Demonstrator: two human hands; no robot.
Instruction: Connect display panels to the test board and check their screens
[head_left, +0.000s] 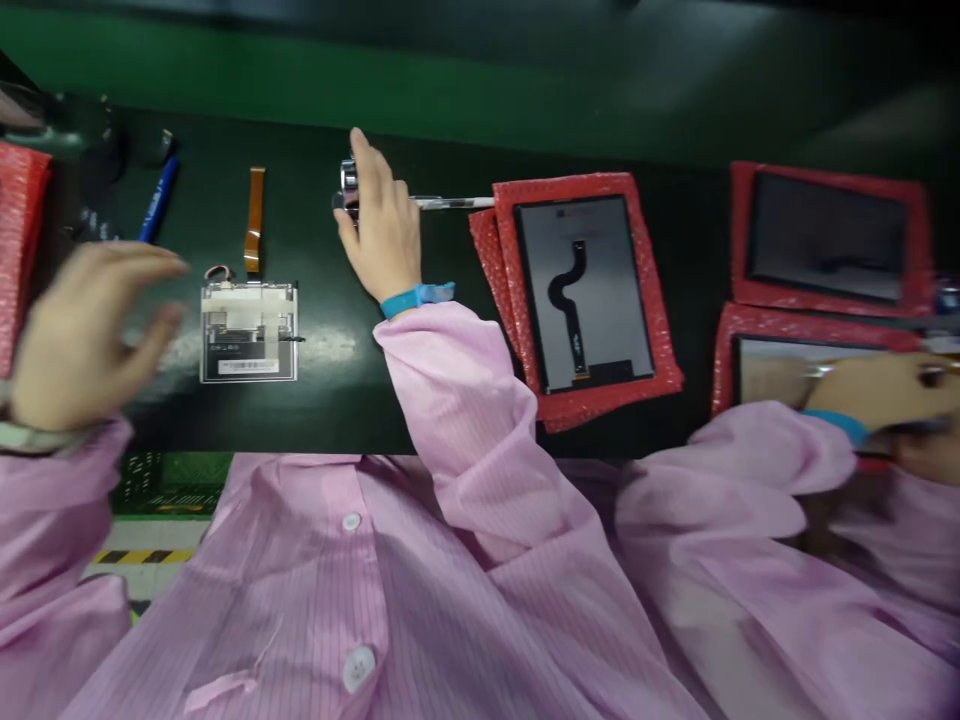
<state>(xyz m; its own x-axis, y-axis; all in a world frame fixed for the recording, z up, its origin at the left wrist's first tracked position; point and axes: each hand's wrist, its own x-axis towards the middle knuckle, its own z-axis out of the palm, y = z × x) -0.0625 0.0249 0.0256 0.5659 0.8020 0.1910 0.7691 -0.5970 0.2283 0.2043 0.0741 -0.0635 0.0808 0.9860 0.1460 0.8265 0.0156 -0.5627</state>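
- My view puts the left hand (90,335) over the dark green counter (337,405), open with its fingers spread and blurred by motion. I see nothing in it. It is just left of a small display module (247,335), which lies flat in clear film and is not touched.
- The right hand (382,235) is at the far side of the counter, its fingers curved around a small silver part (349,178). I cannot tell whether they grip it or only touch it.
- A narrow metal strip (450,203) runs right from the hand to a red bubble-wrap sheet (660,340). I cannot tell if it joins the silver part.
- On that sheet lies a display panel (581,255), back up, with a black flex cable (570,295) on it.
- Farther right, two more panels (829,235) (772,365) sit on red wrap, and a co-worker's hand (885,390) crosses the nearer one.
- An orange ribbon cable (253,220) lies just beyond the module, and a blue pen (159,200) lies to the far left.
- I judge the silver part light and hard, best pinched by its body.
- The module looks light but fragile. I would lift it by its edges, keeping clear of the loose wire and film.
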